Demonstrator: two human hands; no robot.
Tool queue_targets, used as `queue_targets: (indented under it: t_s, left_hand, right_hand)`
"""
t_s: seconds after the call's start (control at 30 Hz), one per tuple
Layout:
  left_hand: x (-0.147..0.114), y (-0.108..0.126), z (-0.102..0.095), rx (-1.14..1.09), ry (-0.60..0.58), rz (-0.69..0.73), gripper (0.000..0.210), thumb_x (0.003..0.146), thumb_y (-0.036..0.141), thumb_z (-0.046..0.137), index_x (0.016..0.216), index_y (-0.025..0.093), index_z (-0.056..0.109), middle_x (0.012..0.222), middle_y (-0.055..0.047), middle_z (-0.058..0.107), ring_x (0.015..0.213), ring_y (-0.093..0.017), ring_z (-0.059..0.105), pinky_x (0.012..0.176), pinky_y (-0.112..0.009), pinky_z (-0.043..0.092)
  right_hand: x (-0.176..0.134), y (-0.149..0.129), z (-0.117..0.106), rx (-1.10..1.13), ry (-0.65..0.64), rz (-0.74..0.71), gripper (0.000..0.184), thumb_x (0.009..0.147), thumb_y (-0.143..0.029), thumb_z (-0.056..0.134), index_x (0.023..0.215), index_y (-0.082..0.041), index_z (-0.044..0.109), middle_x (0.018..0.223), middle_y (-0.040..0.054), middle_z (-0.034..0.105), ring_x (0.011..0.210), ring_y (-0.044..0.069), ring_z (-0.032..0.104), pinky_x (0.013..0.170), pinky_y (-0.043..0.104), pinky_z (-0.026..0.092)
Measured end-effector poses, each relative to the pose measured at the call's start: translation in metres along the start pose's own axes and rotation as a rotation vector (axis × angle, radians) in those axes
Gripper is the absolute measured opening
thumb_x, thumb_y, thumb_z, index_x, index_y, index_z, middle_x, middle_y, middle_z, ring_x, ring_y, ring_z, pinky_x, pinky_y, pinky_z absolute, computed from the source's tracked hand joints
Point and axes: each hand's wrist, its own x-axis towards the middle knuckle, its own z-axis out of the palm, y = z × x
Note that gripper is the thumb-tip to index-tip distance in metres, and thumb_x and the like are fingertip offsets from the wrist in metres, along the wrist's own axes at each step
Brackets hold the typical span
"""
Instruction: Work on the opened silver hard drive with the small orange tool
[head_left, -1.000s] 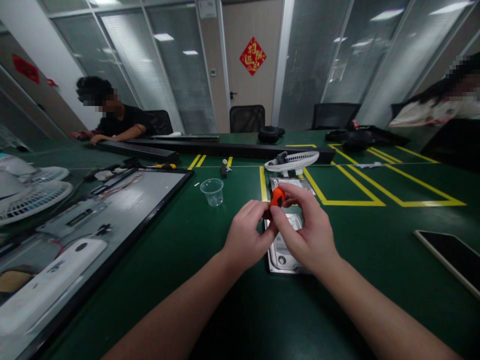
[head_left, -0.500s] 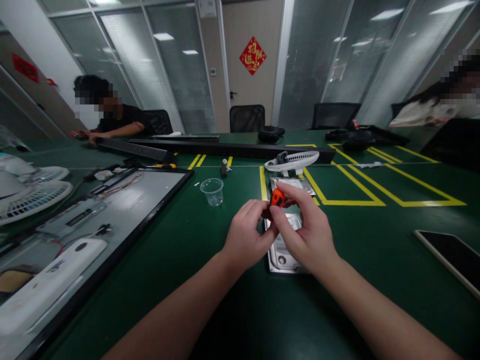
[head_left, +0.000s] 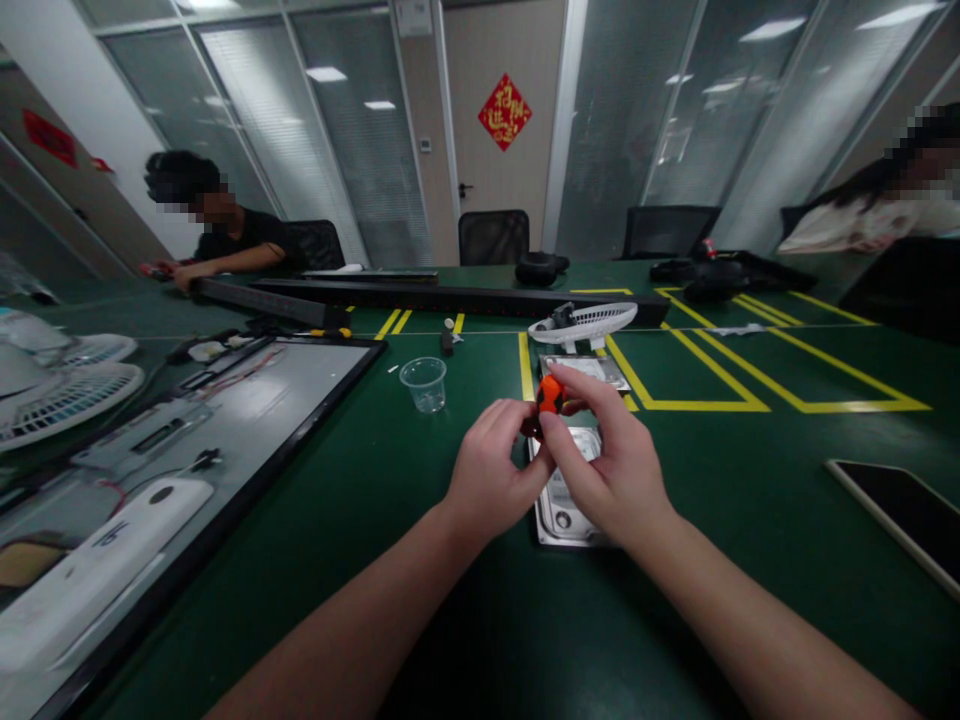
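Note:
Between my fingertips is an orange-and-black screwdriver (head_left: 551, 394), its thick handle seen nearly end-on and its shaft hidden. My right hand (head_left: 611, 450) pinches the handle between thumb and fingers. On the other side my left hand (head_left: 495, 460) is closed at a dark part low on the screwdriver, partly covered by the fingers. Below both hands a silver hard drive (head_left: 564, 522) lies flat on the green table, partly hidden by my right hand. A second hard drive (head_left: 600, 372) sits just beyond my fingers.
A clear plastic cup (head_left: 424, 385) stands left of my hands. Further left lies a large opened panel (head_left: 315, 385); a phone (head_left: 900, 510) lies at right. Behind are a white fan grille (head_left: 592, 322) and a long black bar (head_left: 465, 298). People sit at far left and right.
The orange-and-black handle has turned in my right fingers, showing different black patches. Both hands have shifted very slightly left and keep their grip.

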Motion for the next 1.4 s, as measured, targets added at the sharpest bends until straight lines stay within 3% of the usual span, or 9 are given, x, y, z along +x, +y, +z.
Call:
queue_targets:
  t_s: [0.13,0.43,0.7,0.97,1.27,1.4]
  left_hand:
    - [-0.0002,-0.0017,-0.0001,0.014,-0.023,0.007,0.007,0.091,0.015,0.062,0.095,0.019,0.058,0.087,-0.002,0.061,0.081,-0.018,0.057,0.071,-0.031,0.045]
    - [-0.0005,-0.0016,0.0004,0.011,-0.050,0.004,0.008,0.099,0.020,0.056,0.091,0.019,0.056,0.086,-0.003,0.061,0.080,-0.018,0.057,0.071,-0.031,0.044]
    - [-0.0002,-0.0016,0.0010,0.014,0.010,0.006,0.009,0.090,0.014,0.062,0.095,0.020,0.058,0.088,-0.002,0.062,0.081,-0.018,0.057,0.072,-0.031,0.045]
    - [0.0012,-0.0001,-0.0001,-0.006,-0.034,0.012,0.009,0.099,0.019,0.056,0.090,0.020,0.056,0.087,-0.003,0.061,0.081,-0.018,0.057,0.071,-0.031,0.044]
    - [-0.0004,-0.0017,-0.0008,0.000,-0.017,0.001,0.010,0.092,0.014,0.063,0.101,0.019,0.061,0.091,-0.003,0.064,0.083,-0.018,0.059,0.074,-0.031,0.046]
    - [-0.0001,-0.0020,-0.0014,-0.005,-0.039,0.016,0.008,0.094,0.014,0.060,0.100,0.019,0.062,0.092,-0.004,0.064,0.085,-0.019,0.059,0.074,-0.031,0.046]
  right_hand:
    - [0.0008,0.0002,0.0000,-0.022,0.025,-0.009,0.046,0.096,-0.023,0.067,0.140,-0.028,0.057,0.119,0.0070,0.070,0.099,0.023,0.067,0.089,0.043,0.060]
    - [-0.0003,-0.0035,-0.0019,0.041,-0.059,0.005,0.054,0.100,-0.021,0.057,0.153,-0.030,0.047,0.139,0.0078,0.066,0.116,0.025,0.067,0.105,0.048,0.056]
    - [-0.0007,0.0021,0.0006,-0.027,0.029,-0.004,0.048,0.096,-0.024,0.066,0.142,-0.029,0.056,0.121,0.0075,0.071,0.101,0.024,0.068,0.090,0.046,0.061]
    - [-0.0016,-0.0015,-0.0010,0.046,-0.053,0.019,0.055,0.101,-0.022,0.057,0.154,-0.030,0.046,0.146,0.0081,0.062,0.124,0.027,0.065,0.109,0.050,0.054]
    - [-0.0002,0.0015,0.0008,-0.025,0.026,-0.005,0.050,0.096,-0.022,0.066,0.144,-0.028,0.054,0.122,0.0075,0.069,0.101,0.024,0.067,0.092,0.044,0.060]
    - [0.0001,-0.0001,-0.0003,-0.011,0.021,0.001,0.050,0.096,-0.023,0.066,0.144,-0.028,0.053,0.122,0.0075,0.069,0.103,0.024,0.067,0.093,0.044,0.059]
